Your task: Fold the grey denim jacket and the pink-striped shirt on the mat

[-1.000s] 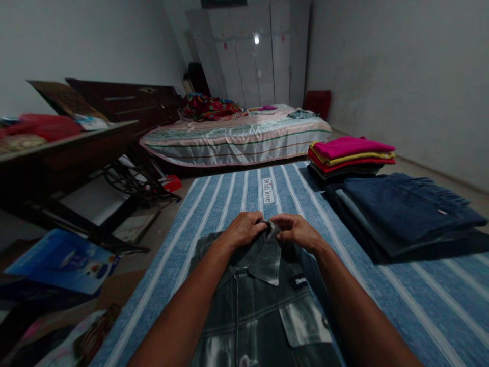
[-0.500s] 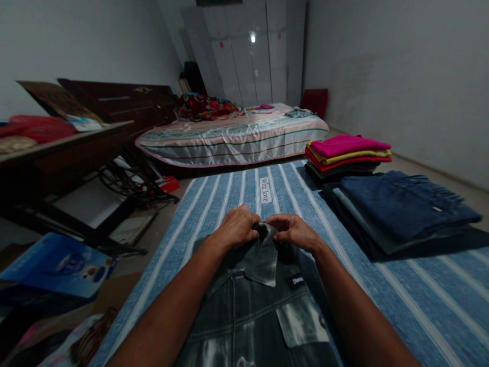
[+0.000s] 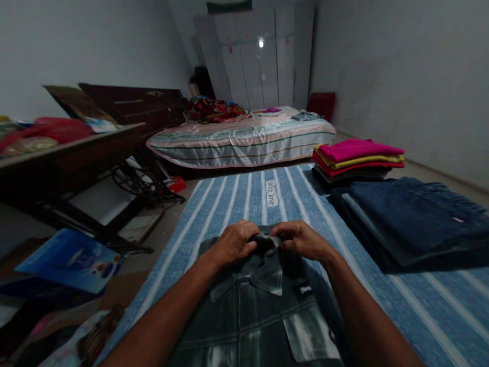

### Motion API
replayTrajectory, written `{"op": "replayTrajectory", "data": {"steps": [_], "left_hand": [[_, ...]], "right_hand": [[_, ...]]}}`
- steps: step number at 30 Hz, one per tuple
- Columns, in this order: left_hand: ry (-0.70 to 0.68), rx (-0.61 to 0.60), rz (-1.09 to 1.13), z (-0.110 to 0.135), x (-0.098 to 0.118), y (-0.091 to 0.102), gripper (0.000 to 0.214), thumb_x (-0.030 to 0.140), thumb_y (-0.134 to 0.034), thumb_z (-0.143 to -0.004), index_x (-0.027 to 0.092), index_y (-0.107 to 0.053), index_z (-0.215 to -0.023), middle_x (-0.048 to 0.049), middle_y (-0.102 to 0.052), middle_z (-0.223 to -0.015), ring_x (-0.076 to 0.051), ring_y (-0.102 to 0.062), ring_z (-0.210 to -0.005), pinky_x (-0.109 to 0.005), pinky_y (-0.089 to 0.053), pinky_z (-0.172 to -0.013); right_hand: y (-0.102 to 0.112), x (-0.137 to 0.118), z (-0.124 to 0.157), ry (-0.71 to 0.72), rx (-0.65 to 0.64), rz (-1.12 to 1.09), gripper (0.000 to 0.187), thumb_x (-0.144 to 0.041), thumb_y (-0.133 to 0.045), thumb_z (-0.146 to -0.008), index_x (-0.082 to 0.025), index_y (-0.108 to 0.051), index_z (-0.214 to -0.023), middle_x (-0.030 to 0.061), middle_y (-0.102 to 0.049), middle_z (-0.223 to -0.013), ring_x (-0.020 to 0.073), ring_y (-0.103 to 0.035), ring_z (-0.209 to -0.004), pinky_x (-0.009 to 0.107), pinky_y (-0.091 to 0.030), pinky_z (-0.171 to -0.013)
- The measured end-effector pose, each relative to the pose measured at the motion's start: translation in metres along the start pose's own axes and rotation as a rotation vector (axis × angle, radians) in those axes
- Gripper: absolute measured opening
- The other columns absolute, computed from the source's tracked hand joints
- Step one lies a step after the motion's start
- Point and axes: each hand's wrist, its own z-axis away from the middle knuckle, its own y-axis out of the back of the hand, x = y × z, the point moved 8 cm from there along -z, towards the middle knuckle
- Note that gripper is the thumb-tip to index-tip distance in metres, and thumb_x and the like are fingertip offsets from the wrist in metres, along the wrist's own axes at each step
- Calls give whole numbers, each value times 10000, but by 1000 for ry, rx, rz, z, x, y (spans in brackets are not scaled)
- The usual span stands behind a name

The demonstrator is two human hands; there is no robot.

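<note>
A dark grey denim jacket (image 3: 225,326) with whitish faded patches lies front up, its collar (image 3: 267,280) towards the far side. My left hand (image 3: 237,242) pinches the collar's left part between thumb and fingers. On the other side of the neck opening, my right hand (image 3: 300,238) grips the collar in the same way. Both collar points lie spread on the chest. A small dark label (image 3: 304,290) sits above a pale pocket flap (image 3: 311,331) on the right. The jacket's lower end runs out of view.
Beneath the jacket is a blue striped cloth (image 3: 221,199). To the right lie folded jeans (image 3: 416,219), with a stack of bright folded clothes (image 3: 359,153) behind. A wooden table (image 3: 114,135) and a blue box (image 3: 72,260) stand left; a bed (image 3: 237,148) is at the back.
The collar has been spread: its left point now shows flat beside the right one. Both hands still hold it near the neck. The view has shifted slightly.
</note>
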Motion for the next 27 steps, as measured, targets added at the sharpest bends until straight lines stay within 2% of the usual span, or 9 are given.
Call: {"op": "replayTrajectory", "data": {"steps": [4, 8, 12, 14, 19, 24, 27], "left_hand": [[-76, 171, -89, 15, 13, 3, 89, 97, -510, -764, 174, -551, -780, -34, -570, -760, -173, -524, -742, -277, -410, -672], [-163, 357, -144, 29, 29, 7, 141, 85, -441, -813, 163, -559, -811, -51, -579, -743, -174, -526, -719, -291, -430, -657], [-223, 507, -147, 36, 37, 13, 192, 61, -402, -829, 151, -572, -840, -64, -612, -750, -170, -528, -698, -296, -446, -653], [-226, 534, -138, 36, 37, 15, 201, 50, -396, -830, 150, -570, -820, -62, -617, -734, -168, -527, -683, -297, -449, -645], [-215, 502, -109, 33, 35, 14, 184, 73, -402, -840, 148, -568, -813, -58, -614, -717, -164, -545, -678, -292, -466, -635], [-260, 586, -189, 41, 44, 16, 203, 77, -373, -857, 137, -565, -880, -99, -655, -816, -185, -588, -767, -322, -498, -692], [-252, 608, -195, 43, 45, 16, 192, 68, -380, -855, 139, -558, -861, -102, -660, -825, -180, -599, -771, -320, -505, -699]], "right_hand": [[-3, -7, 6, 46, 5, 158, 290, -36, -534, -635, -194, -664, -840, -28, -637, -803, 136, -591, -768, 229, -428, -701], [-11, -21, 16, 174, -8, 371, 316, -6, -474, -714, -212, -651, -876, -23, -642, -843, 129, -603, -798, 237, -438, -725], [-18, -26, 23, 263, -24, 465, 336, 12, -422, -773, -215, -624, -917, -8, -635, -877, 121, -599, -825, 244, -447, -741], [-18, -26, 24, 288, -18, 480, 332, 8, -419, -794, -214, -613, -947, 5, -641, -916, 124, -598, -854, 251, -452, -760], [-17, -25, 25, 295, -26, 472, 321, 0, -424, -816, -209, -603, -979, 22, -647, -958, 127, -601, -883, 260, -461, -788], [-17, -27, 27, 317, -13, 464, 304, -12, -418, -823, -215, -597, -963, 25, -644, -986, 134, -599, -925, 279, -465, -815], [-18, -25, 26, 306, -14, 443, 352, 18, -406, -773, -217, -592, -958, 22, -641, -993, 140, -590, -960, 292, -458, -842]]}}
